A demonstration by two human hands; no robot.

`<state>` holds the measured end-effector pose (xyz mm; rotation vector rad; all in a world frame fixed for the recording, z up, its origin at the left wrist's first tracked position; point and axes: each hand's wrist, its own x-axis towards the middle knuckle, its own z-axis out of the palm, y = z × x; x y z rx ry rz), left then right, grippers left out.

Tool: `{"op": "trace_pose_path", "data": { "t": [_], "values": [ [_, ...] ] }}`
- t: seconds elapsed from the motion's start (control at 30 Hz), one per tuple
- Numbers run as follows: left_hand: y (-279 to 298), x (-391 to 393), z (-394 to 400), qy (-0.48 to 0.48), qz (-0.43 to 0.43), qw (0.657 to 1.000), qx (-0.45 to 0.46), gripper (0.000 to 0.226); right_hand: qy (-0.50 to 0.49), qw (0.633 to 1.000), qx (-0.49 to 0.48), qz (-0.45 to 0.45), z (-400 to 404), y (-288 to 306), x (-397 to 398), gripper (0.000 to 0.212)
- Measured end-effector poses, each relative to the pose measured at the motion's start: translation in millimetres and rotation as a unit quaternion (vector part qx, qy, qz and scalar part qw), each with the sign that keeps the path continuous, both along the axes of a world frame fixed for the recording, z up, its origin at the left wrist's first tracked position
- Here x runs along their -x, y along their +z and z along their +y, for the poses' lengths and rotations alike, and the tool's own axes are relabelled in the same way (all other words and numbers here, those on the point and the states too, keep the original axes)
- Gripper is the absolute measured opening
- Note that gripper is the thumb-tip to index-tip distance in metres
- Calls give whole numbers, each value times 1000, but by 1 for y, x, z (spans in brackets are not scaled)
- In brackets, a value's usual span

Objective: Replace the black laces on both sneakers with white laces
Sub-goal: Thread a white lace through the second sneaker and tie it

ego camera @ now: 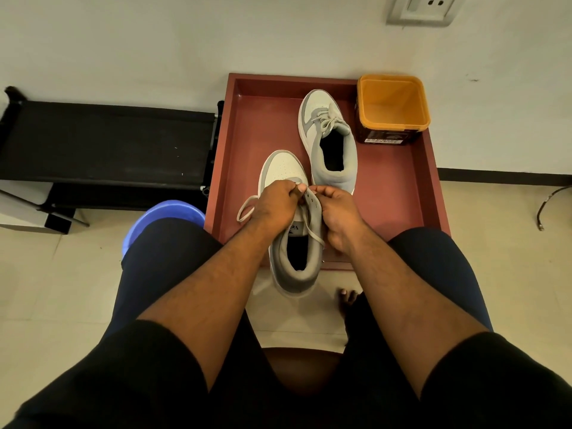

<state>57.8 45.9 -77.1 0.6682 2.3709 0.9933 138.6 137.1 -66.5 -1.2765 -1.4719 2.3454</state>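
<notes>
Head view: a shallow reddish-brown rectangular tray (399, 193) served as the surface, set against a pale wall (185, 41) above a cream tiled floor (62, 289). The nearer grey-and-white sneaker (286, 168) lay with its heel overhanging the tray's near edge. The left hand (274, 204) had its fingers curled, pinching a white lace (246, 209) at the lowest eyelets; the right hand (334, 210) pinched the grey eyelet flap beside it. The second grey-and-white sneaker (328, 131), laced and tied in white, stood further back on the tray. An orange-rimmed square plastic tub (393, 106) occupied the tray's far right corner. A black low rack (105, 144) and a blue bucket (173, 212) stood to the left, and a wall socket (424, 7) was mounted above.
</notes>
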Motion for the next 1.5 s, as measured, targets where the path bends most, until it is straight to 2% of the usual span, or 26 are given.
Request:
{"op": "trace_pose_path", "data": {
  "t": [0.1, 0.23, 0.37, 0.47, 0.6, 0.7, 0.77, 0.87, 0.93, 1.03, 1.13, 1.33, 1.5],
  "values": [
    [2, 5, -4, 11, -43, 999, -22, 40, 5, 1000, -9, -4, 1, -3, 2, 3],
    [1, 6, -10, 125, -105, 979, -119, 23, 25, 998, -52, -1, -1, -6, 3, 1],
    [3, 1, -8, 152, -134, 969, -144, 19, 24, 998, -57, 6, 0, -10, 1, 4],
    [0, -1, -8, 119, -102, 982, -108, 27, 25, 996, -86, 22, -3, -16, 1, 3],
    [2, -6, -6, 77, -42, 996, -33, 47, 60, 975, -215, 6, -5, -20, 4, 10],
    [5, -7, -8, 59, -8, 998, -13, 43, 93, 947, -308, -14, -5, -19, 6, 13],
    [5, -6, -10, 45, 13, 999, -11, 26, 100, 929, -355, -14, -5, -17, 5, 13],
    [6, -6, -14, 37, 40, 999, -3, 19, 89, 927, -364, -17, -3, -18, 3, 12],
    [8, -7, -15, 69, 47, 996, -12, 17, 67, 943, -325, -2, 0, -19, 2, 7],
    [11, -6, -15, 116, 48, 991, -40, 11, 68, 954, -290, 35, 0, -18, 1, 13],
    [14, -3, -15, 108, 41, 992, -40, 12, 85, 944, -316, 48, 2, -19, 0, 19],
    [12, -2, -16, 83, 12, 995, -53, 12, 111, 918, -379, 27, 0, -21, 2, 8],
    [13, -1, -16, 30, 42, 999, 6, 10, 111, 911, -397, 22, -1, -19, 2, 8]
  ]
}}
